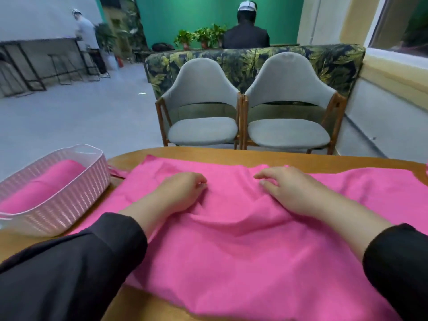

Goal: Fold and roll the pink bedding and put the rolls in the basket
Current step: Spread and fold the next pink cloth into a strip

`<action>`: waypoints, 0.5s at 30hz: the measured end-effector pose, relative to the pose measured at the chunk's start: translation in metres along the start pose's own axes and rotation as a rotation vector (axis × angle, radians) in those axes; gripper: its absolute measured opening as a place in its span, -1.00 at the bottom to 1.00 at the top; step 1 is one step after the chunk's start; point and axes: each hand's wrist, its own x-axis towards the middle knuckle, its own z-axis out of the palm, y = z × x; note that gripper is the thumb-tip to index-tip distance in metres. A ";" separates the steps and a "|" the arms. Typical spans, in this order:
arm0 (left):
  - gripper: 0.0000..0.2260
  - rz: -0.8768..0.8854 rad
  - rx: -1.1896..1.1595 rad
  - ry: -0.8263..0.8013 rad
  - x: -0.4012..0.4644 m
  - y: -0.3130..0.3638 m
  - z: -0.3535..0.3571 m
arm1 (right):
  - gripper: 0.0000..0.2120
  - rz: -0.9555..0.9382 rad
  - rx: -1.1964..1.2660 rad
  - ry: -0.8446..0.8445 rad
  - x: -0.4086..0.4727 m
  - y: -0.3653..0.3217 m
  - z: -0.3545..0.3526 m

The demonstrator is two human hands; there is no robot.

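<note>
A large pink bedding sheet (pixel 243 251) lies spread and wrinkled across the wooden table (pixel 254 156). My left hand (pixel 183 191) rests on the cloth left of centre, its fingers curled down into the fabric. My right hand (pixel 284 188) lies on the cloth to the right, fingers bent and pointing left, bunching a fold between the two hands. At the table's left edge stands a pink woven basket (pixel 76 198) with one pink roll (pixel 41 186) lying inside it.
Two grey chairs (pixel 203 107) stand side by side beyond the table's far edge, with a leaf-patterned sofa back (pixel 254 59) behind them. A person (pixel 245 31) sits facing away; another person (pixel 88 35) stands far left by a counter.
</note>
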 end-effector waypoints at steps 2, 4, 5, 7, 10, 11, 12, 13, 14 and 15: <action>-0.64 0.005 -0.008 -0.070 0.010 -0.017 0.004 | -0.67 0.027 -0.050 -0.064 0.019 -0.005 0.010; -0.51 -0.014 -0.002 -0.127 0.012 -0.026 0.013 | -0.64 0.040 -0.069 -0.109 0.032 -0.005 0.024; -0.48 -0.036 0.003 -0.114 0.012 -0.031 0.018 | -0.61 0.042 -0.046 -0.113 0.035 -0.006 0.030; -0.45 -0.077 0.001 -0.053 0.012 -0.040 0.026 | -0.56 0.028 0.037 -0.054 0.035 -0.005 0.039; -0.45 -0.135 0.004 -0.046 0.017 -0.051 0.025 | -0.56 0.004 0.120 0.083 0.033 -0.001 0.048; -0.46 -0.156 0.008 -0.047 0.020 -0.054 0.024 | -0.56 0.000 0.127 0.098 0.032 0.001 0.050; -0.47 -0.170 0.009 -0.034 0.022 -0.057 0.023 | -0.56 -0.006 0.116 0.100 0.031 0.001 0.052; -0.51 -0.177 0.002 0.004 0.023 -0.059 0.021 | -0.55 -0.011 0.086 0.087 0.030 0.002 0.053; -0.56 -0.192 -0.018 0.074 0.024 -0.062 0.018 | -0.55 -0.024 0.053 0.080 0.029 0.003 0.056; -0.62 -0.222 -0.044 0.173 0.025 -0.066 0.015 | -0.56 -0.038 0.031 0.075 0.028 0.003 0.057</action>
